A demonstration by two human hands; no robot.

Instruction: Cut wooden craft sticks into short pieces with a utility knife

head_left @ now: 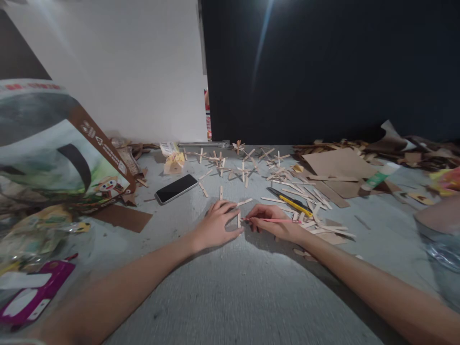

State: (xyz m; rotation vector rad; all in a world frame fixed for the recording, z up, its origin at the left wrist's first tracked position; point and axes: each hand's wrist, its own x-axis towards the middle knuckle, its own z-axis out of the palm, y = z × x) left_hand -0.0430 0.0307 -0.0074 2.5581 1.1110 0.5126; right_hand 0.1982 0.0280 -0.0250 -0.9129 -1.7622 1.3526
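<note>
My left hand (217,224) rests on the table. Its thumb and forefinger bracket the two ends of a short wooden craft stick (239,220) and hold it down. In my right hand (269,221) is a slim pink pencil (275,220), pinched near its point, with the tip at that stick. Beyond my left fingers lies another craft stick (221,193), and one more stick (245,202) slants between the hands. A yellow and black utility knife (294,203) lies past my right hand, among several loose craft sticks (318,196).
Crossed stick pieces (243,171) spread along the back. A phone (176,188) lies left of them. Cardboard sheets (334,167) and a glue stick (380,176) are at right, near a clear plastic container (442,249). A large printed bag (72,158) and a purple device (38,292) occupy the left.
</note>
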